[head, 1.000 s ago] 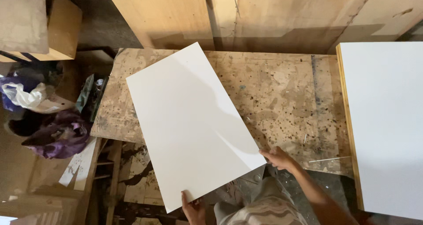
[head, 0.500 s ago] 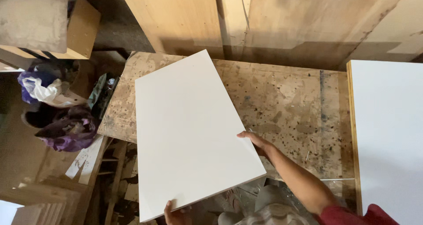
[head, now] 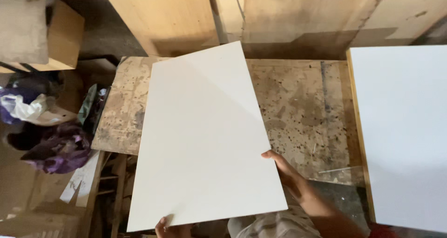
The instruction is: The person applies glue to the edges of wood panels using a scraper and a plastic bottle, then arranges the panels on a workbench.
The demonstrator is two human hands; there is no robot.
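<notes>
A large white rectangular panel [head: 205, 135] lies tilted across a stained, speckled workbench [head: 302, 112], its near end overhanging the bench's front edge. My left hand [head: 170, 227] grips the panel's near bottom edge, with only the fingertips showing. My right hand [head: 285, 170] holds the panel's right long edge near its lower corner, thumb on top.
A second white board [head: 402, 131] with a wooden edge lies at the right of the bench. Bare wooden panels [head: 298, 14] lean behind. At the left are a cardboard box [head: 39, 33], crumpled bags and purple cloth [head: 56, 149], and wood scraps below.
The panel has turned more upright and shifted rightward and farther onto the bench. My right hand has slid along its right edge with it.
</notes>
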